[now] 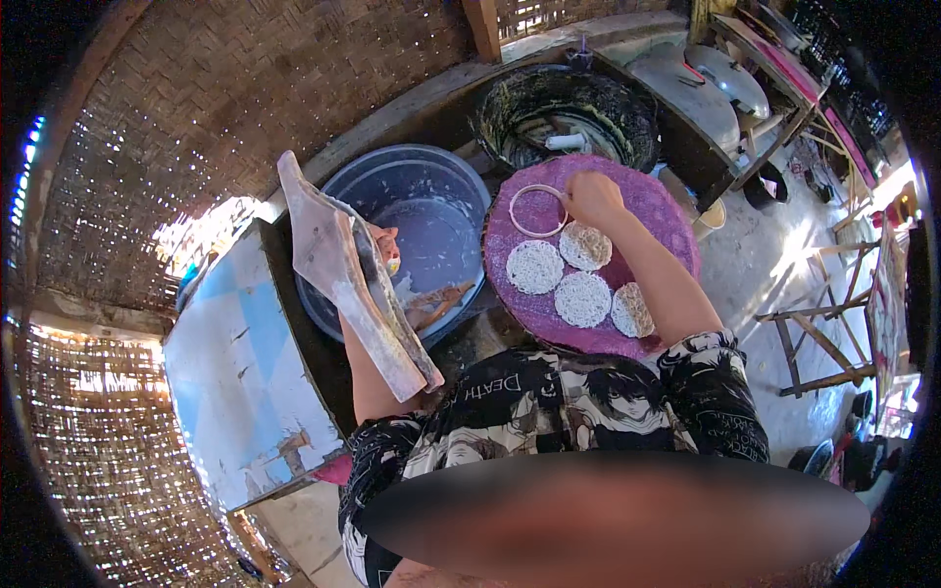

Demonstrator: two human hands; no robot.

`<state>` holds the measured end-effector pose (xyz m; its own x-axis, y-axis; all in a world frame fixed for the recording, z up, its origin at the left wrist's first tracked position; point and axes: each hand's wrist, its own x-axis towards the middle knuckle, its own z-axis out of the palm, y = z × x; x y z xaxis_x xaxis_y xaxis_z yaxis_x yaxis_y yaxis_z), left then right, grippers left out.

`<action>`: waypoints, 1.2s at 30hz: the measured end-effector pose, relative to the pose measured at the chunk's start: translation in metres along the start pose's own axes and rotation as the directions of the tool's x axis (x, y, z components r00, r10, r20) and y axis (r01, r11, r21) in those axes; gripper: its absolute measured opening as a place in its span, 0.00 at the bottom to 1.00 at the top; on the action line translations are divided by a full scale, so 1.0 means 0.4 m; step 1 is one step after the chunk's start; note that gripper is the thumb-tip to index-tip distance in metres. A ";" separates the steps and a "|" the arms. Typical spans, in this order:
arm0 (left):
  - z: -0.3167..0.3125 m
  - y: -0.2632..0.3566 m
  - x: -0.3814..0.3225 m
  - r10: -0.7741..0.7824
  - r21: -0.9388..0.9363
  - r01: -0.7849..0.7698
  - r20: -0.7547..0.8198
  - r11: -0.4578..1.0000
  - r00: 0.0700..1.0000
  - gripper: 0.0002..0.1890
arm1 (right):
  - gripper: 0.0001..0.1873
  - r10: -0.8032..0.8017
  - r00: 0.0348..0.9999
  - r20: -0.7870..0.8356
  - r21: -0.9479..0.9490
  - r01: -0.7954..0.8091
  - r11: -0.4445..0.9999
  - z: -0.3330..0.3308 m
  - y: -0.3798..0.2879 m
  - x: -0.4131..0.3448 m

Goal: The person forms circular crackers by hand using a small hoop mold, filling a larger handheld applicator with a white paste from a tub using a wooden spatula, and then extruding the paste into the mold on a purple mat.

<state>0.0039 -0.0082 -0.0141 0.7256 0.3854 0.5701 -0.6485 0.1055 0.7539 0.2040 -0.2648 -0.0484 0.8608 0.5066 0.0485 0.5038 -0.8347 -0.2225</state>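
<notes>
My left hand (387, 248), mostly hidden, is closed around a pale, worn wooden implement (323, 253) made of two long parts side by side. The implement slants over the left side of a large dark plastic basin (457, 184), which has whitish residue and brown wooden pieces (441, 301) inside. On a round purple cloth-like surface (662, 220), my right hand (594, 200) grips the right edge of a thin, light-coloured ring (539, 234). Below the ring lie several round, lacy discs of white strands (534, 267); two look partly brownish, one (586, 246) just under my right hand.
Behind the purple surface is a blackened round vessel (625, 110) with a white object (566, 141) inside. A blue-and-white covered tabletop (235, 353) borders the basin at left. Metal lids (728, 73) rest at upper right; a wooden rack (827, 331) stands at right.
</notes>
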 end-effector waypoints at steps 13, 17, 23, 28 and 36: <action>0.027 -0.013 0.027 -0.256 -0.114 0.251 -0.027 0.961 0.966 0.07 | 0.13 -0.097 0.992 0.086 -0.160 0.110 0.981 -0.055 -0.031 -0.042; 0.100 0.016 0.032 -0.567 -0.413 0.461 -0.183 0.785 0.803 0.08 | 0.13 -0.164 0.984 -0.065 -0.110 0.156 0.982 -0.054 -0.007 -0.056; 0.150 0.004 0.056 -0.024 0.855 -0.125 0.159 0.503 0.987 0.15 | 0.25 -0.373 0.911 0.178 0.830 0.065 0.554 -0.137 -0.153 -0.184; 0.202 -0.049 0.097 0.002 0.933 -0.224 0.233 0.281 0.972 0.20 | 0.31 -0.390 0.872 0.296 0.942 -0.198 0.272 -0.141 -0.190 -0.236; 0.308 -0.075 0.099 0.071 0.817 -0.521 0.521 0.249 0.851 0.18 | 0.29 -0.162 0.857 -0.490 0.527 0.439 0.727 -0.216 -0.134 -0.197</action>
<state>0.0806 -0.1091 0.0263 0.6915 -0.1425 0.7082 -0.3512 -0.9230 0.1571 0.1152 -0.2786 0.0439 0.6909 0.4636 0.5547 0.7065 -0.2707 -0.6539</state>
